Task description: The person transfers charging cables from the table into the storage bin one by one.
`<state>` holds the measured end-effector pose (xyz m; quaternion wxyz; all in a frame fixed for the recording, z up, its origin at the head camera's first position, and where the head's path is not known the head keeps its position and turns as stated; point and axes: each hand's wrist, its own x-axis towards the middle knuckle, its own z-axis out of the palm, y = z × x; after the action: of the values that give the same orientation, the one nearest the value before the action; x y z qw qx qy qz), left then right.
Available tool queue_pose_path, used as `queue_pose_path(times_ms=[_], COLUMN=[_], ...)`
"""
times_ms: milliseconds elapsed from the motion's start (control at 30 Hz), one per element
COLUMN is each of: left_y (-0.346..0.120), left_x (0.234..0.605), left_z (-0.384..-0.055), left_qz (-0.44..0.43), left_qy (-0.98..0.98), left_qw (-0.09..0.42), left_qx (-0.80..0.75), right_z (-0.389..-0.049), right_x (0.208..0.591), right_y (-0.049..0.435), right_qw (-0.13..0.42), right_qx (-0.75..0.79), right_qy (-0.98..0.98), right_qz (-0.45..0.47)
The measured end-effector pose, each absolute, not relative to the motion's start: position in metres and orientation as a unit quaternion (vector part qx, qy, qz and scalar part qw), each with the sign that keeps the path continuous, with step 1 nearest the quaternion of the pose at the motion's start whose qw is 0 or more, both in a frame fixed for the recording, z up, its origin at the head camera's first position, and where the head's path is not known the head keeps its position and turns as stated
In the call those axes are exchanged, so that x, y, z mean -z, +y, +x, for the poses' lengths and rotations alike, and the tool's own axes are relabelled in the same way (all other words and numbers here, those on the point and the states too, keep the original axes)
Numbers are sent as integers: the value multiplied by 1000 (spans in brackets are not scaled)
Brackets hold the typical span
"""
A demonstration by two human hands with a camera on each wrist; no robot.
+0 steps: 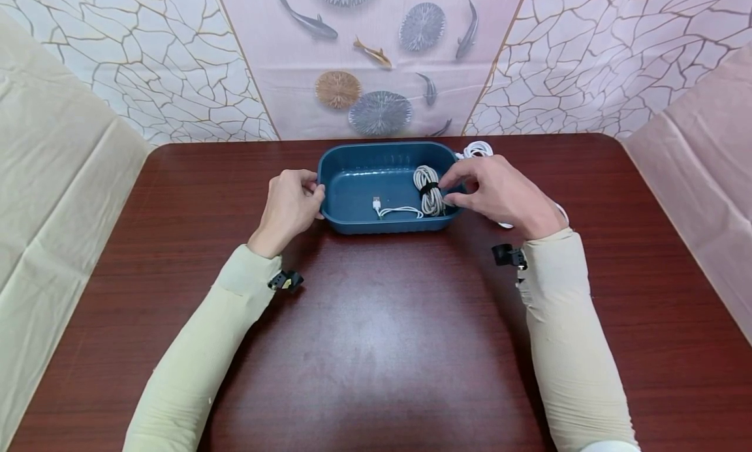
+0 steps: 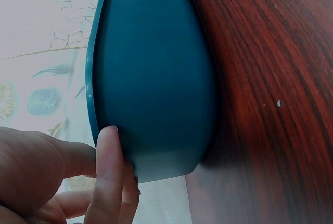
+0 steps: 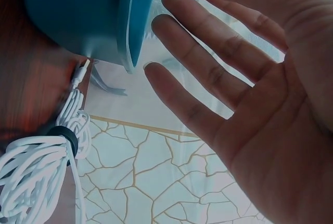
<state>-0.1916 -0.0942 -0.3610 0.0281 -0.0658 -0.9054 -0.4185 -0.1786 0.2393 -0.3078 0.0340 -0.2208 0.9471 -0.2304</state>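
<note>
Taking the head view first, the left hand (image 1: 290,204) pinches the blue bin (image 1: 390,228) at its 9 o'clock end, apparently steadying it. At 3 o'clock the right hand (image 1: 499,191) reaches over the rim, fingertips beside the grey coiled cable (image 1: 433,205) inside; whether they touch it is unclear. The step looks like settling that coil, with its black strap (image 1: 430,187), into the bin. The next move probably calls for lifting the right hand clear towards the white cable (image 1: 478,149) outside at 2 o'clock. The bin's wall stands between the two cables, and the right hand and wrist mask some white cord. A USB plug (image 1: 376,204) lies inside, towards 7 o'clock.

Left wrist view: bent fingers grip the bin's end; a pale speck (image 2: 278,103) lies on the table (image 2: 265,156) at 3 o'clock.

Right wrist view: the right hand's fingers extend, spread, the palm bare. Strapped white cord fills 8 o'clock.
</note>
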Motion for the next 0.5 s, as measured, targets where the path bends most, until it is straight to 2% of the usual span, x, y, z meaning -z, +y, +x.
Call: queue_pose_path(times_ms=[500], left_y=[-94], left_x=[361], left_z=[-192], left_qz=[-68], left_qy=[-904], left_qw=[28], left_qx=[421], right_z=[-176], right_x=[303], right_y=[247], right_qw=[43], right_qx=[233], right_qy=[951], right_qz=[-201])
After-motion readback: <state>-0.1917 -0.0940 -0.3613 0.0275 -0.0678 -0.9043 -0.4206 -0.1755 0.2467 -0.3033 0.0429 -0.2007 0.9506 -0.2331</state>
